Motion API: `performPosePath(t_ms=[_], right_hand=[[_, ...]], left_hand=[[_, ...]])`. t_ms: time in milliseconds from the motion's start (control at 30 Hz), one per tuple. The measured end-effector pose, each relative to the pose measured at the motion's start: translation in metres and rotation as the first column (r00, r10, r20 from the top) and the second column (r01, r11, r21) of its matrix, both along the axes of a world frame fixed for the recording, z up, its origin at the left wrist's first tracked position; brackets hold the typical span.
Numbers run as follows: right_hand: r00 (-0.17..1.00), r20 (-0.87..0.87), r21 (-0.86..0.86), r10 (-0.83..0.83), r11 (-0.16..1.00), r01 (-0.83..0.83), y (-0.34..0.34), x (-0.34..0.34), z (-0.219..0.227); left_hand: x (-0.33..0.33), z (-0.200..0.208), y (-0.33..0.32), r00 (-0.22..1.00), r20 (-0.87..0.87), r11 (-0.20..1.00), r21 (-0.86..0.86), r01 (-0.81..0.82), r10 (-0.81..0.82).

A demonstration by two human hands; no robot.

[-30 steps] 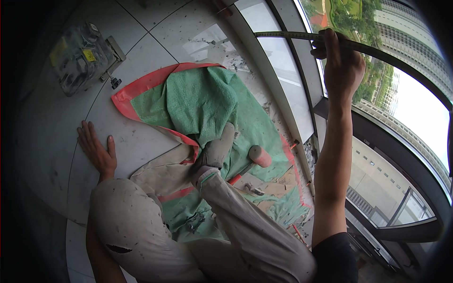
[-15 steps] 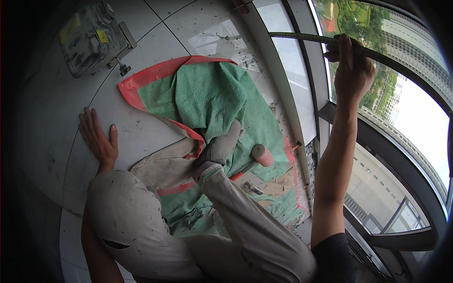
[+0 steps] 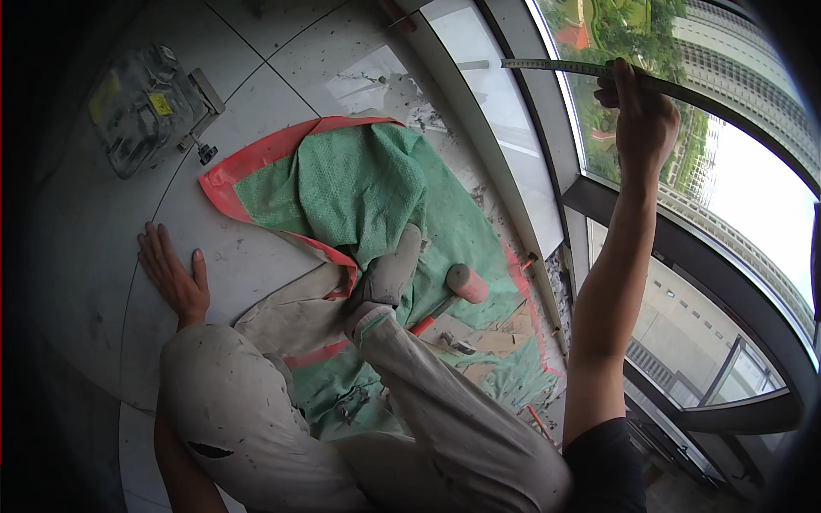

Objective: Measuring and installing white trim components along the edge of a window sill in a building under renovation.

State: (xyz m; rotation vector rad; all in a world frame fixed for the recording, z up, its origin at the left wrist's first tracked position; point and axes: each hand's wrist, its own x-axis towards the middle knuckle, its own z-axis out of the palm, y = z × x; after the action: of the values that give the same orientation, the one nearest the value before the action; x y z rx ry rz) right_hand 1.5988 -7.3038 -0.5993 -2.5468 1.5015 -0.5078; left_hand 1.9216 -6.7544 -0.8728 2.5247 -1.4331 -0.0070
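Note:
At the upper right, my right hand (image 3: 646, 120) is raised before the window, its fingers closed round the blade of a tape measure (image 3: 556, 66). The blade runs left across the dark window frame, and its free end lies over the pale sill panel (image 3: 472, 53). I cannot make out the tape's case. On the left, my left hand (image 3: 178, 278) rests flat on the grey floor tile (image 3: 227, 286), fingers stretched, holding nothing.
A green woven sheet (image 3: 359, 175) with red edges lies under my foot. On it are a mallet (image 3: 466, 284) and cardboard scraps (image 3: 500, 342). A dusty case with metal fittings (image 3: 145, 111) sits at the upper left. Debris lies along the sill.
The tape's free end has shifted right, from the sill panel's inner edge towards the window frame. My right hand keeps its hold; my left hand stays on the tile. The view has shifted slightly.

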Motion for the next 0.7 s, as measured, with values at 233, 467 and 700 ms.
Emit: performPosePath(t_ms=[233, 467, 700], right_hand=[[0.991, 0.057, 0.058, -0.122, 0.991, 0.119, -0.035, -0.027, 0.009], [0.996, 0.042, 0.061, -0.076, 0.995, 0.074, -0.035, -0.029, -0.003], [0.997, -0.031, 0.045, -0.075, 0.996, 0.076, -0.036, -0.032, -0.007]], left_hand=[[-0.001, 0.001, -0.006, 1.0, -0.009, 1.0, -0.005, 0.01, -0.01], [-0.002, -0.001, -0.007, 1.0, -0.003, 1.0, -0.008, 0.011, -0.011], [-0.001, 0.001, -0.005, 1.0, -0.002, 1.0, 0.003, 0.01, -0.01]])
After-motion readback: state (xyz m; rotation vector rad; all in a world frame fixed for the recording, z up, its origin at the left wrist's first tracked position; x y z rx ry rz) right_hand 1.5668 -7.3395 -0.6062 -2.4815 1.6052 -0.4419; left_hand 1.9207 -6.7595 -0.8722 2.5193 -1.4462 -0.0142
